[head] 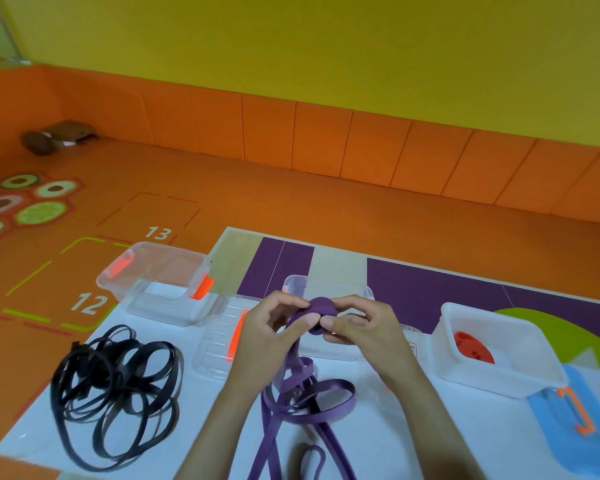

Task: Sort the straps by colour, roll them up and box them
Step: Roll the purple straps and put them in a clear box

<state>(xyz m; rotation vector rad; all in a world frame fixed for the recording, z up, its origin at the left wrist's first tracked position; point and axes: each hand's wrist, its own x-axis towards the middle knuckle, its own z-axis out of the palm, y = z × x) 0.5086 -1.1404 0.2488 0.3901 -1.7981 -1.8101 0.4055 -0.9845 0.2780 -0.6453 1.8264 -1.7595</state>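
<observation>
- Right of the fingers, a frosted box [482, 382] is holding a rolled red strap [471, 348]; a clear box [333, 285] is standing just behind them, its contents hidden; another latched clear box [167, 306] is sitting far left.
- Left of the fingers, black straps [84, 365] are lying tangled by the mat [194, 427] edge, with bare mat between them and the wrists.
- The left hand [271, 330] and right hand [361, 323] are pinching a purple roll [321, 305]; its loose purple strap [351, 396] is trailing below the fingers, running lengthwise toward the person.

White surface [492, 438], black straps [115, 386], purple strap [293, 384], clear box [153, 303], lid [215, 344], white box [482, 379]
</observation>
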